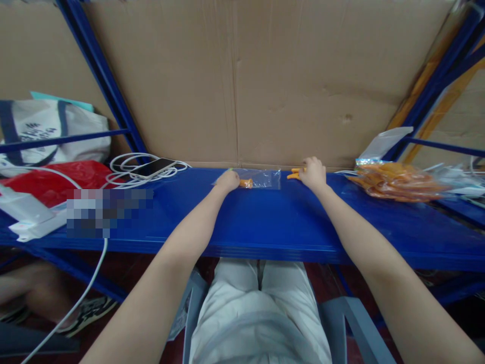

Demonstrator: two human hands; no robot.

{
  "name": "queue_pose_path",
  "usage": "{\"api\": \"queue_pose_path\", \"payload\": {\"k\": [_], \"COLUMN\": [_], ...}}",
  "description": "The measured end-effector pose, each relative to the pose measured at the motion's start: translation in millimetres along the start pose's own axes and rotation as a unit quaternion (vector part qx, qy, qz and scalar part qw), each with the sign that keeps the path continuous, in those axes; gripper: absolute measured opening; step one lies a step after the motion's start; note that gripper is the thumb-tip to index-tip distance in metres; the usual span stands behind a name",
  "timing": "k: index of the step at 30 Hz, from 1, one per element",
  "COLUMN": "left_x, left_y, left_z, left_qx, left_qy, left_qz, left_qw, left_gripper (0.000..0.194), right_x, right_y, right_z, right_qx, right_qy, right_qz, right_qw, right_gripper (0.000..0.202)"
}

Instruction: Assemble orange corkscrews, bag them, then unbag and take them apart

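My left hand is closed at the left end of a transparent plastic bag lying on the blue tabletop. A small orange piece shows right beside its fingers, in or under the bag. My right hand is a short way to the right, past the bag's far end, with its fingers curled around an orange pronged piece. The prongs stick out to the left of the fingers; the rest of that piece is hidden by the hand.
Filled bags of orange pieces lie at the right. Leftward are a phone, coiled white cable, a red bag and a white power strip. Cardboard stands behind; blue posts flank it. Someone's leg shows lower left.
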State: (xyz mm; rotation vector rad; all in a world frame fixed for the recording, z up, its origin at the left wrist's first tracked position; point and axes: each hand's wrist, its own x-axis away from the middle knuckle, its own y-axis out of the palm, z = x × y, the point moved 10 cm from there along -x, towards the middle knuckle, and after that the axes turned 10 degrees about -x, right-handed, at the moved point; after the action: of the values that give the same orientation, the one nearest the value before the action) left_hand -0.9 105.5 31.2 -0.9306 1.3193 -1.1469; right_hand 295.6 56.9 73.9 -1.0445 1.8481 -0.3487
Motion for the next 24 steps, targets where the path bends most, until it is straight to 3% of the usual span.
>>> {"api": "queue_pose_path", "payload": {"k": [3, 6, 9, 12, 15, 19, 21, 24], "left_x": [0, -2, -4, -5, -7, -9, -10, -11], "left_y": [-0.9, -0.1, 0.8, 1.1, 1.5, 2.4, 2.1, 1.0], "left_z": [-9, -10, -8, -7, -8, -8, -8, -11], "left_qx": [-0.008, -0.019, -0.023, -0.032, -0.041, -0.046, -0.040, -0.017], "left_qy": [-0.022, -0.010, 0.006, 0.017, 0.022, 0.027, 0.024, 0.009], "left_qz": [-0.001, -0.004, -0.005, -0.003, -0.002, -0.002, 0.002, 0.015], "left_qw": [1.000, 1.000, 1.000, 0.999, 0.999, 0.999, 0.999, 1.000], "left_gripper": [0.039, 0.041, 0.041, 0.041, 0.040, 0.038, 0.036, 0.035], "right_x": [2, 5, 9, 10, 5, -8, -10, -2], "right_y": [-12, -4, -2, -11, -17, -11, 6, 36], "right_z": [26, 47, 56, 58, 54, 40, 34, 18], "right_qx": [0.066, 0.081, 0.095, 0.098, 0.049, -0.120, -0.228, -0.334], "right_qy": [0.056, 0.114, 0.154, 0.181, 0.164, 0.073, 0.059, 0.057], "right_qz": [0.021, -0.040, -0.075, -0.054, -0.012, 0.028, -0.029, -0.165], "right_qw": [0.996, 0.989, 0.981, 0.977, 0.985, 0.990, 0.971, 0.926], "right_gripper": [0.036, 0.038, 0.034, 0.029, 0.027, 0.022, 0.023, 0.026]}}
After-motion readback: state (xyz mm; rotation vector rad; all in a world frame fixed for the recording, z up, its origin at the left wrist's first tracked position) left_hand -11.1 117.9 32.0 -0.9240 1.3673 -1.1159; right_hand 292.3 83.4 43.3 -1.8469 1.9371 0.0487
